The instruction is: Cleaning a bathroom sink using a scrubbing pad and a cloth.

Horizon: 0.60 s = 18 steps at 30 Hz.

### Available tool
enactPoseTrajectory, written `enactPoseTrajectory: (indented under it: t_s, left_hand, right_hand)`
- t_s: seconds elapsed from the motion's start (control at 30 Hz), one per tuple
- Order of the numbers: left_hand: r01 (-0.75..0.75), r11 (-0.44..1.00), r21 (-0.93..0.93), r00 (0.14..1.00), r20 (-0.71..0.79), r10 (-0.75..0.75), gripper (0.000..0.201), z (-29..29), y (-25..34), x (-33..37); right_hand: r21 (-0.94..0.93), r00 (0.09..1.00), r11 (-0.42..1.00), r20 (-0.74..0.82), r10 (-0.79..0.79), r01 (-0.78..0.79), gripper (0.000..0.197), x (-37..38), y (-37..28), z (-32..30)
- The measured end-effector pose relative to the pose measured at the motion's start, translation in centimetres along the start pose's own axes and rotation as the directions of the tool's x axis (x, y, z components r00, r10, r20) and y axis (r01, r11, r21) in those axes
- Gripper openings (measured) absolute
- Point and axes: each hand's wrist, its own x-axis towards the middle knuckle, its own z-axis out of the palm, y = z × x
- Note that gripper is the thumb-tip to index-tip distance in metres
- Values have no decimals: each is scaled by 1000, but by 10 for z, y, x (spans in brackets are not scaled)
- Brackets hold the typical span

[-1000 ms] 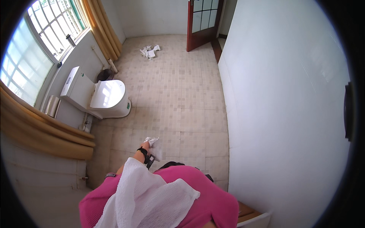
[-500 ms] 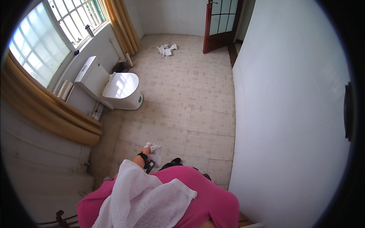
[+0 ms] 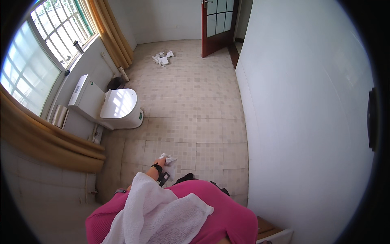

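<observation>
My left hand, wearing a black band on the wrist, is closed around a crumpled white cloth held low over the tiled floor. Part of the cloth hangs down beside the fingers. From the wrist dangles a dark strap with a small pale tag. A textured white towel lies draped across my pink top, hiding much of my left arm. My right hand does not show; only a bit of bare skin appears at the bottom edge.
A white toilet stands against the left wall under a barred window. Scraps of white paper lie on the far floor. A red-framed door stands ajar. Yellow curtains hang beside the window, and a white wall runs along the right.
My view has turned slightly to the right, so the toilet, window and door sit further left. The left hand keeps its hold on the cloth.
</observation>
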Motion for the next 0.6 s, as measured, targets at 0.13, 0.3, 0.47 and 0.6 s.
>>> enactPoseTrajectory:
  t_s: [0.13,0.3,0.47,0.6]
  left_hand:
    - [52,998,-37,998,29,-51,22,5,1,17]
    - [-49,986,162,999,6,48,26,29,29,-18]
    - [-55,997,49,989,138,47,25,14,10,-16]
    - [85,995,-52,991,110,-78,23,6,-4,-16]
  right_hand:
    - [-180,965,959,-105,-242,221,23,-66,-59,-1]
    - [-270,978,954,-124,-169,131,25,-79,-82,-10]
    - [-405,974,907,-133,-186,118,35,12,-9,-1]
    - [-521,990,851,-71,-124,69,34,25,-33,-2]
